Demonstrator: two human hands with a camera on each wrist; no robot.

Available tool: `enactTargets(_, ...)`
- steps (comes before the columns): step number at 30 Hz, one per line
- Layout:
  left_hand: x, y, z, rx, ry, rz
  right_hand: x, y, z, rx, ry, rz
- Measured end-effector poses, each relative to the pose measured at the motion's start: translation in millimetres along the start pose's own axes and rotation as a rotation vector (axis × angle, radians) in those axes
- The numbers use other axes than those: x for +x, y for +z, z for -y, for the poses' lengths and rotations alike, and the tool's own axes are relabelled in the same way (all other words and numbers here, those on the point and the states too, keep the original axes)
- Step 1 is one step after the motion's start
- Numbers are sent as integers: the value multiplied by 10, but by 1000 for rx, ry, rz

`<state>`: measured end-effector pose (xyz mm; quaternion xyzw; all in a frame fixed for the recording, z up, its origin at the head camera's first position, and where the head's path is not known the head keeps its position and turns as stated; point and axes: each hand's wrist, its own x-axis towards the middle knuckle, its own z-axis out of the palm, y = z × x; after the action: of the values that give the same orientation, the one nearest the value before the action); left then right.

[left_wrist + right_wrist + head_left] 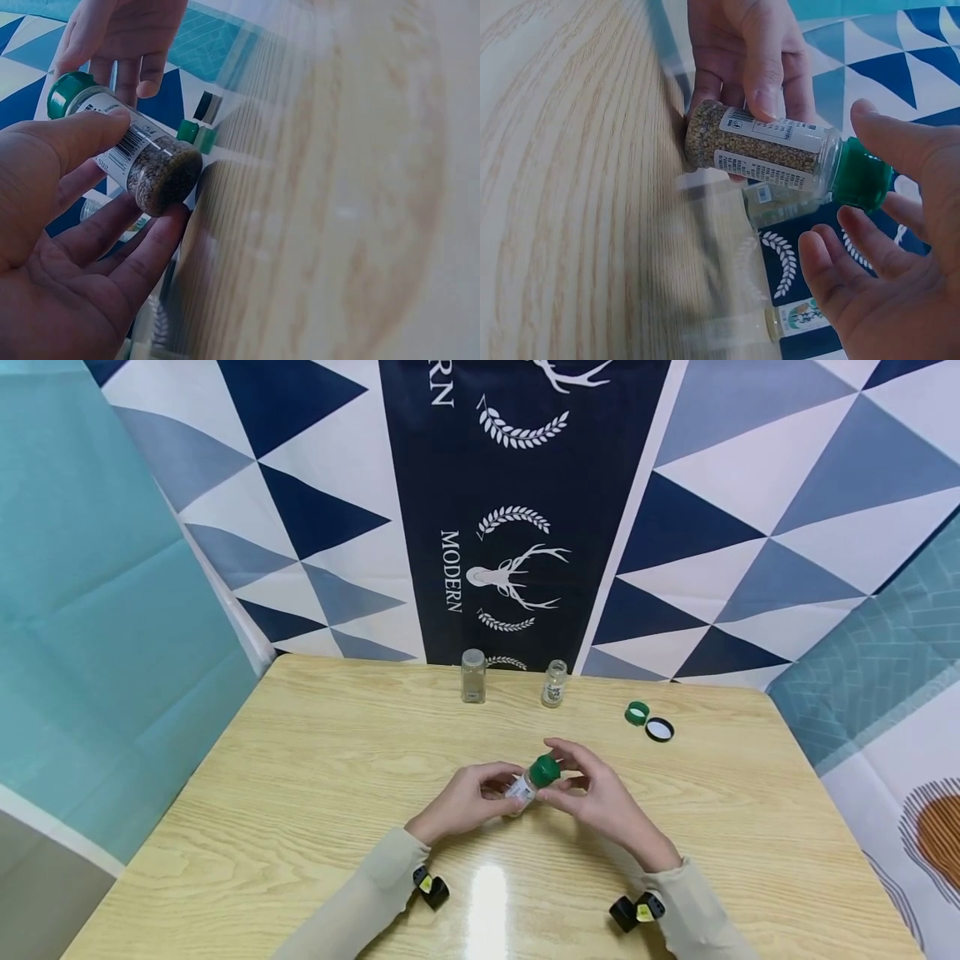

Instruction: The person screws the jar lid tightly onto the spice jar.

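Observation:
A clear seasoning bottle (761,146) with a green cap (861,174) is held tilted above the table in the middle of the head view. Grainy brown contents and a white label show through its side. My left hand (468,797) grips the bottle's body, thumb across the label and fingers beneath. Around the cap my right hand (596,793) is spread, thumb on one side and fingers on the other. The right wrist view shows a gap by the thumb; whether a fingertip touches the cap is hard to tell.
At the table's (315,760) back edge stand a clear capless-looking jar (473,677) and a smaller open glass bottle (554,683). Right of them lie a green lid (637,713) and a black ring-shaped lid (660,729). A patterned cloth (517,485) hangs behind.

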<state>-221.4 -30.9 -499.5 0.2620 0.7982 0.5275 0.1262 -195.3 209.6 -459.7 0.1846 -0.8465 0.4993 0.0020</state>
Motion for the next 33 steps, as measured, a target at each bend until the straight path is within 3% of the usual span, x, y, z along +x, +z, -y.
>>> enactTargets(13,2,-14,-8,-9,9,17,-42,-66,28,11,-154,40)
enactTargets(33,-5,-12,6,-9,-9,23,-48,-71,5,-24,-140,20)
